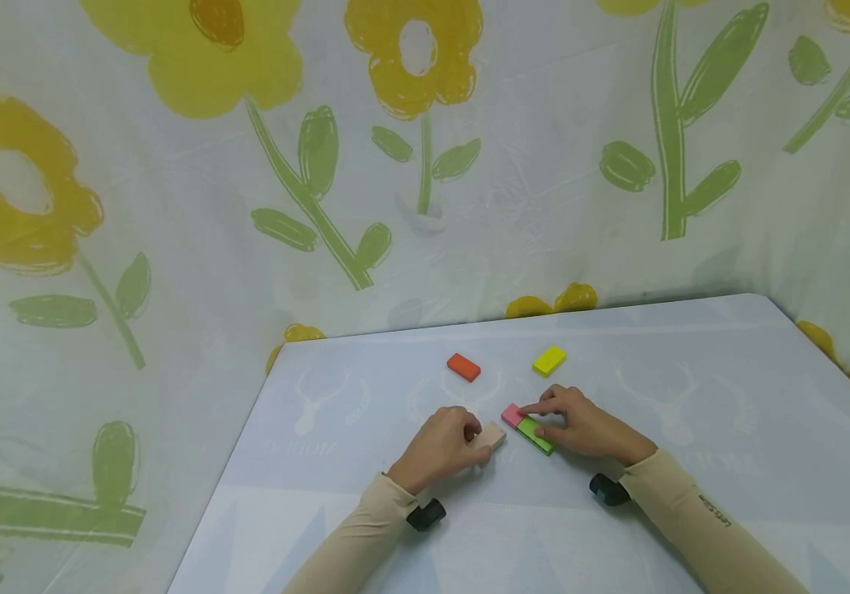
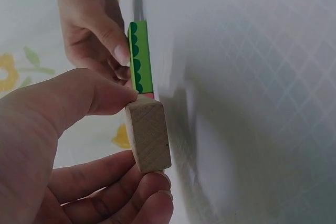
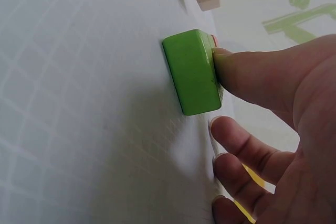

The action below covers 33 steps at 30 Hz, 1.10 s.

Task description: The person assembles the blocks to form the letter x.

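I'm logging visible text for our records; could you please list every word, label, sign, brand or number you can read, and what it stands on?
"Let's Slim", small and slightly blurred: on the right sleeve.
Pale lettering on the table: too faint to read reliably.

The head view is evenly bright; both wrist views are dimmer and greyer. On the desk [image 3: 52, 103], a soft-edged shadow spreads beside the green block [image 3: 193, 72], whose edge gleams faintly.
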{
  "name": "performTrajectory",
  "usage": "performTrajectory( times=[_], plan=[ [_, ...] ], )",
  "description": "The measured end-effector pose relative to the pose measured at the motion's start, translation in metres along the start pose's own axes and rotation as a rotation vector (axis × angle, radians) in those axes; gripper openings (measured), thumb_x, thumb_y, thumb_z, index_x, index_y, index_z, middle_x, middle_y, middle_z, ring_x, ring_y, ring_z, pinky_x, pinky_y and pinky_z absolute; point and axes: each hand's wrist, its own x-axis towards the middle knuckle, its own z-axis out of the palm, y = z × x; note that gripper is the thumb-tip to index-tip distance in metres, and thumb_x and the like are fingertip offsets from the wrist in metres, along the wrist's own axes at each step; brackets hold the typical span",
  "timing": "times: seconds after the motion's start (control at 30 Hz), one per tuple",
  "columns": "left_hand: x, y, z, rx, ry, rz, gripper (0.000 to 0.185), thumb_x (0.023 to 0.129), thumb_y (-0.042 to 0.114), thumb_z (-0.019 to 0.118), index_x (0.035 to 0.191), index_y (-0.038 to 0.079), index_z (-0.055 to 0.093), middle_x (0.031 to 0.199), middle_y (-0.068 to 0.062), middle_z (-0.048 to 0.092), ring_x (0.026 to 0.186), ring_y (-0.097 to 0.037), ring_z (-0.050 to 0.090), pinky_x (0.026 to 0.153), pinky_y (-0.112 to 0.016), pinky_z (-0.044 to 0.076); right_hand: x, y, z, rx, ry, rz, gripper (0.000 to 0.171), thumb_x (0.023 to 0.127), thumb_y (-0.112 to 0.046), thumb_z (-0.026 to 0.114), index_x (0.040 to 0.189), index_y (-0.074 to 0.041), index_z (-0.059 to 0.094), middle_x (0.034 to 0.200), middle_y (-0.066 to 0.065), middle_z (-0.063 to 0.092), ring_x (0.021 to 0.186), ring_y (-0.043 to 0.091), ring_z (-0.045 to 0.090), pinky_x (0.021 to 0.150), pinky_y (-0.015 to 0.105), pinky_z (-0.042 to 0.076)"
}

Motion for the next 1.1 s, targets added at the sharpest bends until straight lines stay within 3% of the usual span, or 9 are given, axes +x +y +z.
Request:
performTrajectory(
  times=[0.6,1.1],
  plan=[
    [0.007,0.004,0.001,0.005,-0.007,0.012,0.024,0.081,0.025,0.076,0.096,0.006,0.078,0.079,0.004,0.065,0.068,-0.005,0.053,0.06,-0.018,0.045,0.0,0.003,-0.001,0.006,-0.006,-0.028,0.037,0.094,-0.017,0.075,0.131,-0.014,0.073,0.106,0.004,0.06,0.101,0.019,0.047,0.084,0.03,0.04],
    [0.012,0.004,0.005,0.008,-0.015,0.015,0.022,0.081,0.025,0.077,0.094,0.006,0.078,0.076,0.005,0.063,0.065,-0.005,0.051,0.057,-0.018,0.043,-0.001,-0.001,-0.001,0.007,-0.001,-0.013,0.037,0.093,-0.013,0.074,0.13,-0.016,0.074,0.106,0.003,0.061,0.103,0.02,0.048,0.087,0.035,0.041]
  ],
)
